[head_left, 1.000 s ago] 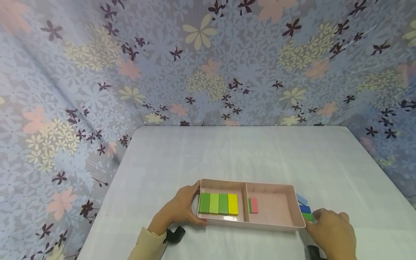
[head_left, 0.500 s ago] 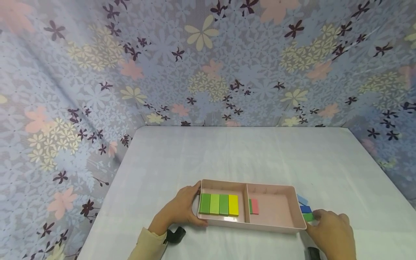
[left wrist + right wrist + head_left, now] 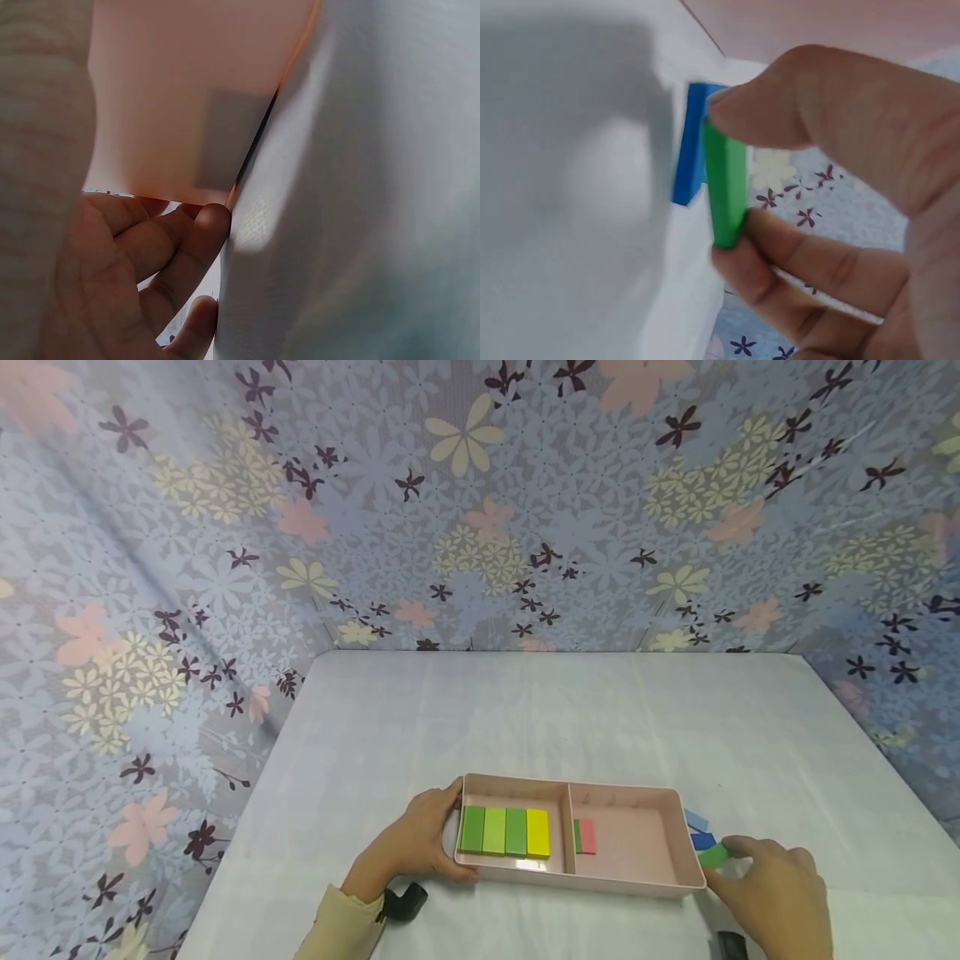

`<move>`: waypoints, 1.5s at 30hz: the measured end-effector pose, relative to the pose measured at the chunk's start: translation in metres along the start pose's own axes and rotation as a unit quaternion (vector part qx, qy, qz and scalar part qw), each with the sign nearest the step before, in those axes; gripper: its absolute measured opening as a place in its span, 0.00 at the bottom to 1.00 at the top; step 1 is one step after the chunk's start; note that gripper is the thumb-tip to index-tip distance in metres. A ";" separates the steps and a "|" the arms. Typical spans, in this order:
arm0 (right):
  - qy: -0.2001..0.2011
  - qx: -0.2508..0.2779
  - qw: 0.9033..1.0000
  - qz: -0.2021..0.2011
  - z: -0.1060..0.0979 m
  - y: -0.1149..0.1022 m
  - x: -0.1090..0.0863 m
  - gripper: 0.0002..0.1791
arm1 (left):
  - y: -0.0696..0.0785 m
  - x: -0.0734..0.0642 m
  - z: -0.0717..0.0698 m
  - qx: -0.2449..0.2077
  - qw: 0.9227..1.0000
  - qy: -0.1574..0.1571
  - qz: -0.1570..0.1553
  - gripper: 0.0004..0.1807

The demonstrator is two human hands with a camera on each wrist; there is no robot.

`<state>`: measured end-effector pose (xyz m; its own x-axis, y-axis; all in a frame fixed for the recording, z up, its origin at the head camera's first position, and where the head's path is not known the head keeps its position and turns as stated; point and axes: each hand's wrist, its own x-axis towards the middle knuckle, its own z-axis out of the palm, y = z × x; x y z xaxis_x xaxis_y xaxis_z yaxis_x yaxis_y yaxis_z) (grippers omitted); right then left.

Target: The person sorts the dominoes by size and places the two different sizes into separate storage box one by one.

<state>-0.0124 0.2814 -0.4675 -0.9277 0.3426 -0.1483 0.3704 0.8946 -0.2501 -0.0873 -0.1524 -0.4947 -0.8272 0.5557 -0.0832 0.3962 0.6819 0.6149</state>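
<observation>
My left hand [image 3: 422, 835] grips the left end of a pink two-compartment tray [image 3: 622, 883], thumb along the near side. Seen from the left wrist, the fingers curl at the edge of the tray wall [image 3: 165, 97]. In the tray's left compartment, green and yellow blocks [image 3: 537, 832] lie in a row; a pink block [image 3: 587, 837] and a thin green one sit against the divider on the right. Beyond the tray's right end, my right hand [image 3: 780, 889] pinches a green block [image 3: 726, 184] between thumb and fingers. A dark blue block [image 3: 691, 146] lies just behind it.
A light blue block [image 3: 696, 820] lies on the white tabletop [image 3: 525, 718] beside the dark blue one, close to the tray's right wall. Floral cloth [image 3: 465, 527] hangs behind the table and along its sides. Black straps [image 3: 405, 903] show at both wrists.
My right hand has drawn the green block slightly away from the dark blue one, and it is now tilted. The left hand and tray stay in place.
</observation>
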 end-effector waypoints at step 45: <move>0.190 0.091 0.958 -0.195 -0.008 -0.044 -0.022 0.24 | -0.004 0.001 0.002 0.001 1.000 0.002 0.004 0.74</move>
<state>-0.0083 0.2362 -0.4455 -0.9344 0.1037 0.3407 -0.0377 0.9225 -0.3843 -0.0885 -0.1531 -0.4988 -0.8258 0.5590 -0.0744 0.4035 0.6779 0.6145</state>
